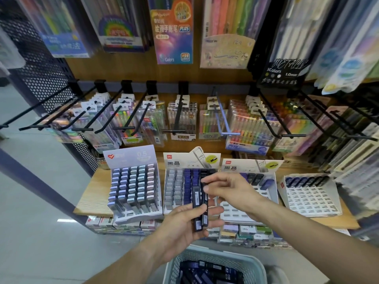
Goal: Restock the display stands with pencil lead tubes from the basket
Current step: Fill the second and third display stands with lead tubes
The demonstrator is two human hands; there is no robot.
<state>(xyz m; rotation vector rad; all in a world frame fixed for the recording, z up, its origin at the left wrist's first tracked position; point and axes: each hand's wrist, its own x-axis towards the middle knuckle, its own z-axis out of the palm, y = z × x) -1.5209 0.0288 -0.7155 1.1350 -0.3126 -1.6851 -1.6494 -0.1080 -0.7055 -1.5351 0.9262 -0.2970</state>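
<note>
My left hand [184, 224] holds two dark pencil lead tubes [196, 203] upright in front of the middle display stand [174, 193]. My right hand [227, 189] reaches in from the right and pinches the top of the right-hand tube [204, 193]. A pale grey basket [215, 261] at the bottom holds several more dark and blue tubes. The middle stand has grey, blue and black tubes in its slots. The stand to its right [235, 210] and the far right stand [311, 195] have tubes only in their back rows.
A full stand of grey-blue tubes [135, 187] sits at the left on the wooden shelf [92, 193]. Black hooks [178, 111] with pen packs hang above. Boxed stock [246, 232] lies under the shelf. Open floor is at the left.
</note>
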